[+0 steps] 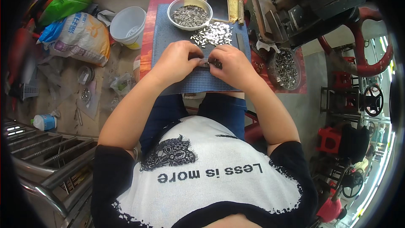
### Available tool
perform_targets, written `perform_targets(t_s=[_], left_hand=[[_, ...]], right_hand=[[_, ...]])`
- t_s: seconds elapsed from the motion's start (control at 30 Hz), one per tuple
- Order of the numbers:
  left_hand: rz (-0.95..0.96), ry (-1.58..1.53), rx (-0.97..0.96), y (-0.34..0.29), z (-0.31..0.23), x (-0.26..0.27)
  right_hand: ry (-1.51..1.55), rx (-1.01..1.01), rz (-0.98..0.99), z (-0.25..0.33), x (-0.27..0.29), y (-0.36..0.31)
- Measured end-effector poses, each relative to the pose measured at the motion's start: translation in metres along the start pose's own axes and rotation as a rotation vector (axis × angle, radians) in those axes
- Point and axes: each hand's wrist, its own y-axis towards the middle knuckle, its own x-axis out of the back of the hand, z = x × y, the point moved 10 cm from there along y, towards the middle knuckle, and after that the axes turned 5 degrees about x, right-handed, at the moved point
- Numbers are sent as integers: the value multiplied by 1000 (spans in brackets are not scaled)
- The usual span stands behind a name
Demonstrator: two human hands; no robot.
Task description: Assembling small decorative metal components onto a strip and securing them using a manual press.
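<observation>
Both hands meet low over a blue textured mat [162,27]. My left hand [178,62] has its thumb and fingers pinched near a small dark piece between the hands. My right hand [233,65] is curled toward the same spot, its fingertips closed. The piece is mostly hidden by the fingers, and its kind cannot be made out. Just beyond the hands lies a loose spread of small shiny metal pins [213,34]. Behind the left hand stands a translucent white bowl [184,27] full of similar metal pins.
A dark phone [217,3] lies on yellow cloth beside a bristle brush [240,6]. At right, a clear tub [297,85] of metal parts sits below a machine [312,12] with a red handwheel [362,65]. A white bucket [119,27] and a printed sack [84,38] stand left.
</observation>
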Motion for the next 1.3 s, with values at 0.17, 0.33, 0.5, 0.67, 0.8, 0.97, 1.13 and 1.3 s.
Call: perform_targets(t_s=[0.17,0.33,0.5,0.67,0.8,0.97,1.13,1.3], left_hand=[[-217,253,-273,-23,-15,12],[-292,233,-276,-30,-11,14],[-371,334,-335,-25,-41,42],[-439,640,-199,30,-58,100],[-63,1130,84,80,-41,81],[-47,1177,32,101,-39,65],[-100,871,-107,105,-37,60],[-216,652,-190,100,-33,64]], right_hand=[[47,-14,-84,-2,12,-5],[189,-333,-290,-52,31,-33],[214,-245,-586,-62,18,-55],[198,-259,-557,-53,20,-51],[166,-204,-541,-46,21,-50],[160,-197,-539,-42,23,-50],[136,-190,-534,-41,25,-50],[157,-199,-533,-41,25,-46]])
